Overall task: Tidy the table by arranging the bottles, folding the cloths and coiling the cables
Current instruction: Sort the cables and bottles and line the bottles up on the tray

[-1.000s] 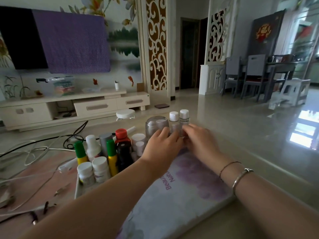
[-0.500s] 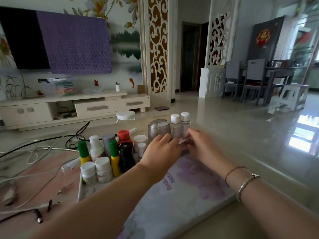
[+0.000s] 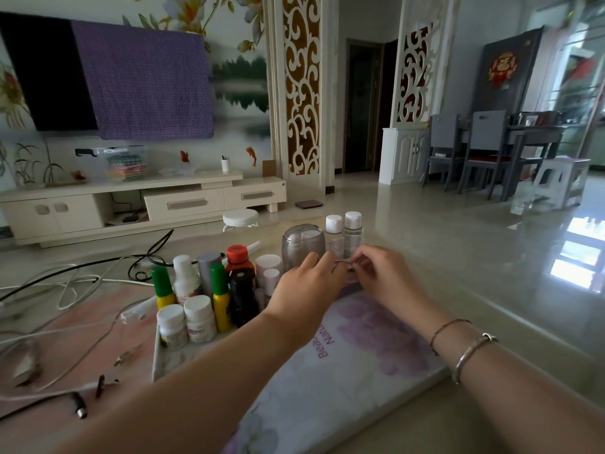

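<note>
Now both hands meet over the far end of the floral box. Left hand [image 3: 307,283]: fingers curled, tips pinching a small pale item, too small to identify. Right hand [image 3: 379,276]: fingers likewise curled, pinching the same small item [image 3: 343,264] from the opposite side. Change noted: a second ago the two hands were pressed close against the clear bottles; they have since drawn slightly toward the person and lifted the small item between them.

Just beyond the fingertips: two clear bottles with white caps [image 3: 343,237], upright, side by side; a smoky domed container [image 3: 302,245] touching their left flank.

Left of the left hand: a tray of bottles [image 3: 212,290], upright and crowded together, with green, red, grey and white caps.

Further left: loose cables [image 3: 65,290], black and white, sprawled uncoiled over the pink worktop [image 3: 49,417].

Beneath both forearms: floral box [image 3: 343,371], flat.

Assessment: bottle arranging appears largely done; cables remain untouched; no cloths on the worktop can be made out.
</note>
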A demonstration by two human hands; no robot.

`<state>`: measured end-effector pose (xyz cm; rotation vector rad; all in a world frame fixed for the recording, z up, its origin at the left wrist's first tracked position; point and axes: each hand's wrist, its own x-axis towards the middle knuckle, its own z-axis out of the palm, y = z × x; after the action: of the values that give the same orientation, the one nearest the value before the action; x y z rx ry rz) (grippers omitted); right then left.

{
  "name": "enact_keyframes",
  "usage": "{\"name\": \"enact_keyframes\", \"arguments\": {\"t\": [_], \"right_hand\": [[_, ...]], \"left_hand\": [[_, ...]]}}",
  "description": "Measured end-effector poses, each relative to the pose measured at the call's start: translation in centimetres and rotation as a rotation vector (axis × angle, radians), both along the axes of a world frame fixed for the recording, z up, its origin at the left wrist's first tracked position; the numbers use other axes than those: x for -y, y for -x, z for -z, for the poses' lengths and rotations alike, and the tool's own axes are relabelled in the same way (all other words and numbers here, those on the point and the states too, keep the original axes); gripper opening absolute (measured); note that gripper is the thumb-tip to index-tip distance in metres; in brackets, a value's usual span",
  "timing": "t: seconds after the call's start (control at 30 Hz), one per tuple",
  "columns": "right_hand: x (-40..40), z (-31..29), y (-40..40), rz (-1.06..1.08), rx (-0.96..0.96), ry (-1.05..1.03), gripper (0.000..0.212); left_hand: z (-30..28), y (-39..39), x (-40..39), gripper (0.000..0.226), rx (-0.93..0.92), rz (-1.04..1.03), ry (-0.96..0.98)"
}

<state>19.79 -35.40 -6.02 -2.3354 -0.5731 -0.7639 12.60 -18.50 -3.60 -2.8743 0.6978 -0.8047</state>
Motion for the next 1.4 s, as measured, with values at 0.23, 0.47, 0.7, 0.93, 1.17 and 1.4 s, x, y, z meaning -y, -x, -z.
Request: {"name": "enact_keyframes", "arguments": {"t": [0.23,0.47,0.7,0.93,1.17,1.4], "right_hand": [[-0.2,-0.2,0.3,0.010,-0.038,-0.019,0.011],[0.2,0.0,1.0,0.022,-0.015,0.005,0.020],[0.4,-0.6,0.7,0.079,-0.009,-0.020,0.019],[0.6,-0.7,-0.5,0.106,-0.392,-0.422,0.035],[1.2,-1.3,0.4,0.075,-0.537,-0.308,0.053],[1.2,-1.5,2.7,0.041,-0.488,-0.276,0.066]], "left_hand": [[-0.2,-0.1,0.6,0.050,-0.005,0.013,-0.054],[-0.3,-0.4,0.8,0.046,0.043,0.015,-0.134],[-0.4,-0.8,1.3,0.038,0.049,0.040,-0.173],[0.3,-0.9,1.4,0.036,0.046,0.057,-0.171],[0.3,-0.8,1.3,0.031,0.040,0.050,-0.116],[0.4,0.3,1.1,0.029,0.032,0.067,-0.049]]}}
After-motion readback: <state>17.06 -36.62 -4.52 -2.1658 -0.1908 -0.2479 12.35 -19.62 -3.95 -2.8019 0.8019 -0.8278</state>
